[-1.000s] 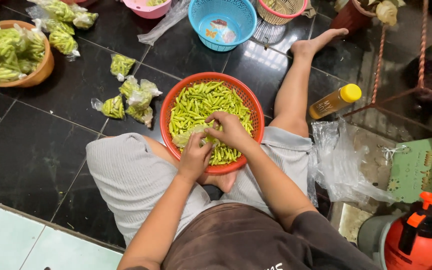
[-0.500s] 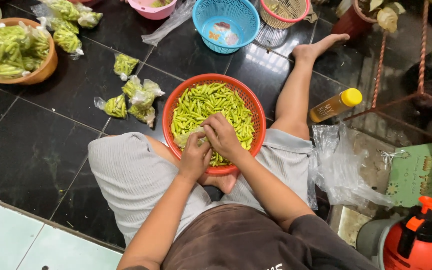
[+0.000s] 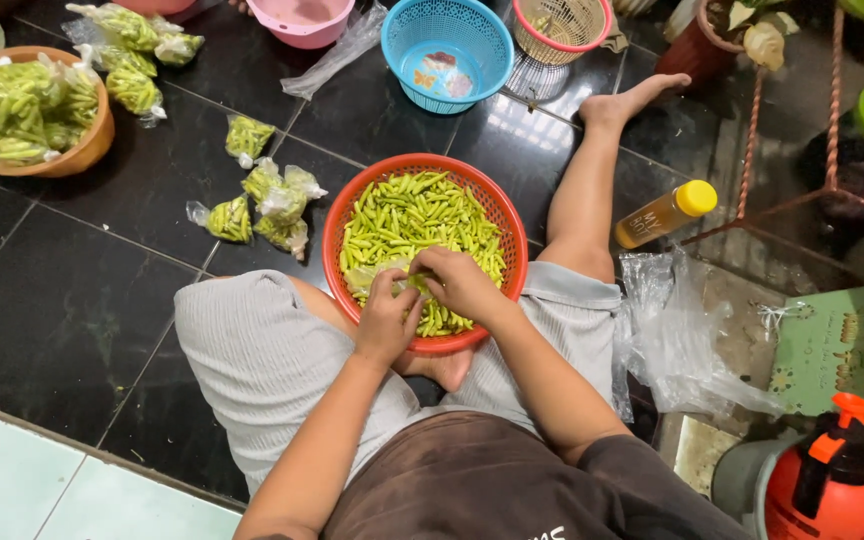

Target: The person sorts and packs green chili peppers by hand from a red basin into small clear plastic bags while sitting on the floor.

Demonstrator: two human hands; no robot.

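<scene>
A dark tiled floor, someone sitting on it. Both hands meet over the near rim of the red basket: left hand and right hand, fingers pinched on a small clear bag among the green chillies. The chillies look light, smooth and firm; the bag thin and slippery, best gripped at its mouth. Four filled bags lie just beside the basket, one yellow-capped bottle to the right.
</scene>
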